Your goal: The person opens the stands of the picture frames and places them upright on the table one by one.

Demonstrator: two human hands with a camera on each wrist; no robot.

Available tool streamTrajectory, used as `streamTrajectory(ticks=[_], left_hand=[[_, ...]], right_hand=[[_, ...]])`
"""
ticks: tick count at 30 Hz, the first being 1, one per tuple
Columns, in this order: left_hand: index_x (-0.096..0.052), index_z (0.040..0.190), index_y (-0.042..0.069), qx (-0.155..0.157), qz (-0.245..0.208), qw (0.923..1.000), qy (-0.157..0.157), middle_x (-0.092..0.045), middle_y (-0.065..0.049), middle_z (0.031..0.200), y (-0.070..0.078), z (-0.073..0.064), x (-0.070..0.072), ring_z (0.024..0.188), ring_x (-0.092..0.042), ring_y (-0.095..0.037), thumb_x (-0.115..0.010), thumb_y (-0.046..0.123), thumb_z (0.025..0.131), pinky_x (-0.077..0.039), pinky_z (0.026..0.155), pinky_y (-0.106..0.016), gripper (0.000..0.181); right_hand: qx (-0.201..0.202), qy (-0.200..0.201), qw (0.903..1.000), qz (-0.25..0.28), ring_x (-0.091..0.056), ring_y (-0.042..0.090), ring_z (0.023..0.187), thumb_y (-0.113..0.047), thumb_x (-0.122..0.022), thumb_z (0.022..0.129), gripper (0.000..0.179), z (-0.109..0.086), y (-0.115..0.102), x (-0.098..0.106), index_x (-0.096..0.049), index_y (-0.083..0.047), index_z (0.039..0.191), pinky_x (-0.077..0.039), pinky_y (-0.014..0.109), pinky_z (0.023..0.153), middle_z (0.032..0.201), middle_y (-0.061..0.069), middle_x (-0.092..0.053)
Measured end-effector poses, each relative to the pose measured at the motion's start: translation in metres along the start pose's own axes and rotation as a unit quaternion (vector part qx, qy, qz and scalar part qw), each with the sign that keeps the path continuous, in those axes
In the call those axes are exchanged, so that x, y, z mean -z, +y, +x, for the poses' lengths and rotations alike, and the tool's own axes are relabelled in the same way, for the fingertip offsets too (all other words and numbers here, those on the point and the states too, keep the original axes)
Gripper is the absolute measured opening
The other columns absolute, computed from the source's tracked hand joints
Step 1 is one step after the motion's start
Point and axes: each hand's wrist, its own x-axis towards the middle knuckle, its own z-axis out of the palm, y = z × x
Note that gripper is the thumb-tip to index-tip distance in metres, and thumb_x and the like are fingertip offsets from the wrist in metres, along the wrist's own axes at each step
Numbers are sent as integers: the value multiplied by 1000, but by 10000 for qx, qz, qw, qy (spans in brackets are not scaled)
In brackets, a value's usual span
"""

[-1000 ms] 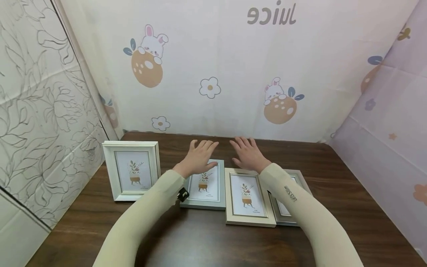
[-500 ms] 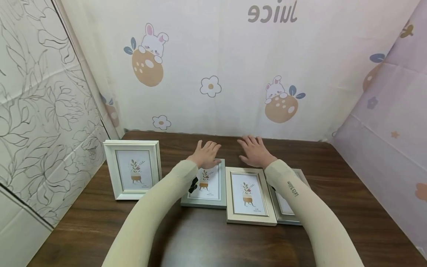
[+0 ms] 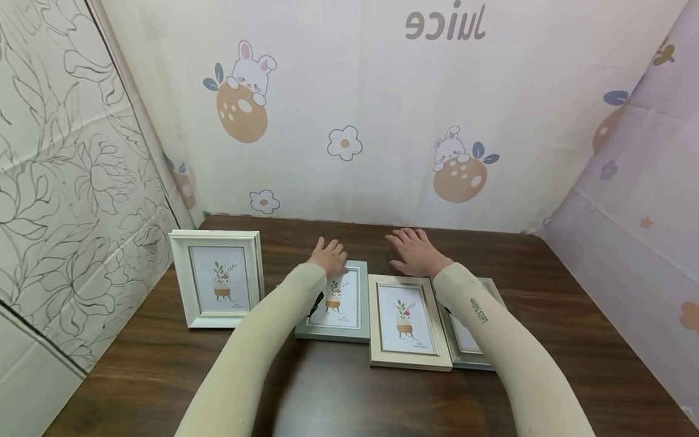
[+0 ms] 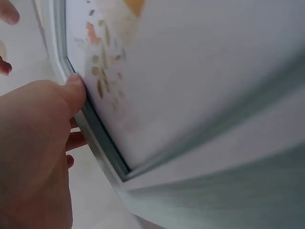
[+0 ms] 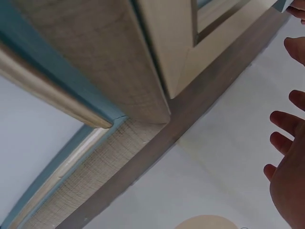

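Observation:
A blue-grey picture frame (image 3: 333, 335) with a plant print lies face up on the table. My left hand (image 3: 329, 260) holds its far edge; in the left wrist view the thumb (image 4: 74, 90) presses the front rim while the fingers reach behind it. Beyond the cream picture frame (image 3: 409, 362), my right hand (image 3: 417, 255) hovers with spread fingers and grips nothing. Its fingers also appear apart from the frames in the right wrist view. A grey-brown picture frame (image 5: 95, 191) lies right of the cream one, partly hidden under my right sleeve (image 3: 491, 315).
At the left, a white picture frame (image 3: 193, 318) stands upright on the dark wooden table (image 3: 349, 394). A printed cloth (image 3: 393, 182) hangs along the back, with patterned walls on both sides.
My left hand has come down onto the far edge of the blue-grey frame and its fingers have bent. The right hand has shifted slightly right. The frames lie where they were.

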Motion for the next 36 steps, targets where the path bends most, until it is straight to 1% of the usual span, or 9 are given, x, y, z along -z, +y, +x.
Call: streamTrajectory(ticks=[3,7,12,16,20,24,27,31,36], left_hand=[[-43,149,17,-74,88,9999,95,-36,-3,155,-1,0,-4,148,-20,-23,-39,48,105,-13,117,-52,54],[-46,147,17,-203,88,9993,315,-37,-5,154,-2,-1,-5,148,-22,-24,-39,45,106,-16,117,-52,50],[-48,144,17,-246,28,9987,450,-40,-5,152,-1,-2,-8,146,-24,-24,-38,44,107,-18,116,-53,47],[-52,141,16,-268,-2,9977,627,-43,-5,149,-1,-2,-10,145,-27,-24,-42,42,106,-20,115,-53,45],[-52,142,16,-277,-58,9966,768,-46,-4,148,-2,1,-11,144,-30,-23,-43,41,106,-19,116,-53,45],[-52,141,14,-252,-414,9951,863,-50,-3,145,-6,1,-5,141,-34,-22,-43,38,106,-18,115,-53,43],[-53,137,13,-245,-666,9938,858,-56,-3,138,-9,-3,3,133,-44,-22,-42,35,107,-21,113,-52,39],[-54,127,13,-278,-780,9915,1007,-63,-4,122,-12,-9,11,116,-56,-23,-40,33,108,-25,109,-53,31],[-52,124,13,-243,-887,9877,1268,-65,-4,116,-14,-16,21,109,-62,-24,-41,33,107,-22,112,-56,29]], right_hand=[[25,-1,10000,-21,-29,40,141,-37,-59,99,68,-1,0,-2,-34,-3,153,-19,62,111,152,21,-37],[-9,-40,10000,-25,-28,39,141,-37,-58,100,68,-3,-1,-1,-33,-4,153,-19,61,111,153,21,-36],[-23,-53,10000,9,-27,39,142,-36,-58,100,67,-6,-2,-1,-32,-4,154,-17,62,112,153,21,-35],[-25,-40,10000,18,-28,39,141,-35,-58,100,67,-9,-4,0,-32,-3,153,-18,62,112,153,21,-35],[-47,4,10000,-52,-28,39,141,-35,-59,100,68,-12,-6,2,-33,-3,153,-19,61,111,153,21,-35],[-103,103,9997,-173,-29,39,141,-37,-59,100,68,-14,-7,6,-33,-3,153,-20,61,111,153,21,-35],[-109,238,9995,-182,-29,40,140,-37,-58,100,68,-14,-9,10,-34,-2,152,-21,60,110,152,22,-34],[-114,407,9990,-139,-30,40,139,-36,-59,99,67,-15,-10,15,-35,-2,152,-22,59,110,151,22,-36],[-195,522,9984,-127,-30,40,139,-36,-58,100,67,-21,-9,19,-35,-2,152,-22,59,109,151,22,-36]])
